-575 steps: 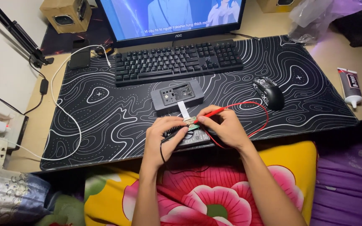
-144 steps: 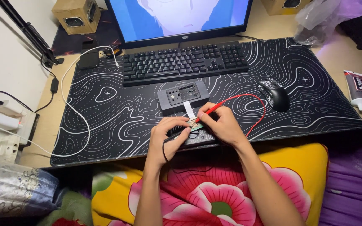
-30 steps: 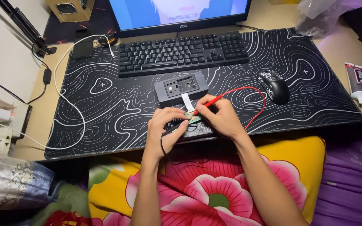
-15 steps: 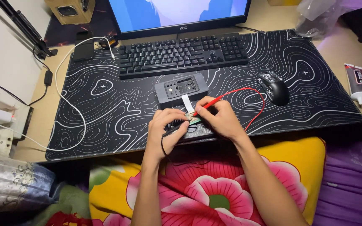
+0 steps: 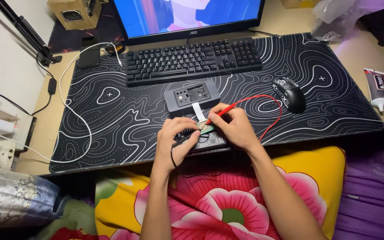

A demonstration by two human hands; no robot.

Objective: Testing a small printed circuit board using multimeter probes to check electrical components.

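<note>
Circuit board: a small green board (image 5: 206, 129) lies at the near edge of the desk mat (image 5: 112, 133), between the two hands, atop a dark meter body (image 5: 207, 141).
Right hand: the right hand (image 5: 234, 126) pinches a red probe (image 5: 216, 116) like a pen, grip narrow and closed on it, tip down on the board.
Left hand: the left hand (image 5: 176, 138) curls round a black probe (image 5: 182, 140), fingers closed on it, tip aimed at the board's left end.
Doing it well: in my judgement, both wrists should rest on the mat so the tips stay still; each tip should touch one pad only, and the red lead (image 5: 267, 104) needs slack so it does not tug the probe.
Ribbon and case: a white flat ribbon (image 5: 198, 112) runs from the board to a grey open case (image 5: 192, 95) just beyond.
Probes: two, one red, one black.
Boards: one.
Hands: two, both of one person.
Farther off: one black keyboard (image 5: 194, 60), one monitor (image 5: 187, 18), one black mouse (image 5: 290, 94) to the right.
Right edge: one glue tube (image 5: 375, 88) on the bare desk.
Left side: one white cable (image 5: 74, 115) loops over the mat.
</note>
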